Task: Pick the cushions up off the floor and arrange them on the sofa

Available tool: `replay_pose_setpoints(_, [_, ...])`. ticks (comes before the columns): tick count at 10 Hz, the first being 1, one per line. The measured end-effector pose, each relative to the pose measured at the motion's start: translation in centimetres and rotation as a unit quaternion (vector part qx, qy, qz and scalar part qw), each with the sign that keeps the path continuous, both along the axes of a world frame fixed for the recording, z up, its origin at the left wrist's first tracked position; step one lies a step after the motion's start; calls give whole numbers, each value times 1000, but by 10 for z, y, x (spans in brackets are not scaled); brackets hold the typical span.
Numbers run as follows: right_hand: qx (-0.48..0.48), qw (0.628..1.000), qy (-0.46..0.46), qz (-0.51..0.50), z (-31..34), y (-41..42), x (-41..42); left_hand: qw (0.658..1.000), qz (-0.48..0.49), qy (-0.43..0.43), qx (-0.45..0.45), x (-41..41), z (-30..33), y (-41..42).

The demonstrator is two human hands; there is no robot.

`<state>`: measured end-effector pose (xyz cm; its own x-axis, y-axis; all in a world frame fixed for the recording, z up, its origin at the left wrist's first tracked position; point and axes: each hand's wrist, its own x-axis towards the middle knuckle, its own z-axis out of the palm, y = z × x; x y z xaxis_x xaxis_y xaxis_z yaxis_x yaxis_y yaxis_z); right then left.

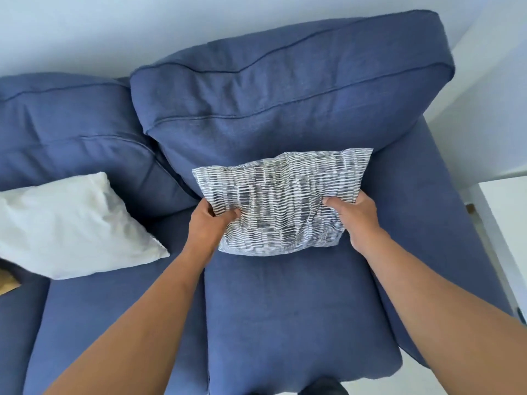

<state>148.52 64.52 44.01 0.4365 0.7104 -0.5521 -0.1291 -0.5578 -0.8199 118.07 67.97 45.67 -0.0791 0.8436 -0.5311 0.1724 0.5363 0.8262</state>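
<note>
Now, arms: both stretched forward over the sofa (299,309).
Left hand (209,223): I pinch the patterned cushion (279,201), left edge.
Right hand (356,215): clamped on its right edge.

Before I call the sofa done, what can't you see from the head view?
- Floor: only a strip shows; sofa and arms hide the rest, so leftover cushions are unknowable.
- White cushion: cut by left edge.
- Patterned cushion: both hands, left and right, cover its lower corners.
</note>
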Motion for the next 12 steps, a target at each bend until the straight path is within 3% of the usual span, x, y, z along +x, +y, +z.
replay_pose_setpoints(2, [-64,995,-15,78,-26,45,11,995,-25,58,-83,10,-23,35])
replay_pose_setpoints(3, [-76,993,-24,82,-25,58,17,994,8,65,-87,11,-24,41])
replay_pose_setpoints(5, [22,999,-25,-12,-6,91,36,993,119,-11,-27,8,-9,75])
replay_pose_setpoints(6, [23,999,-7,30,2,107,43,999,42,9,-29,6,1,90])
replay_pose_setpoints(7, [37,998,-18,53,5,114,52,999,36,37,1,1,4,95])
replay_pose_setpoints(11, [21,992,-98,81,7,100,55,988,123,95,-16,-1,0,73])
replay_pose_setpoints(12, [15,993,-95,68,19,75,54,980,101,167,-33,2,6,32])
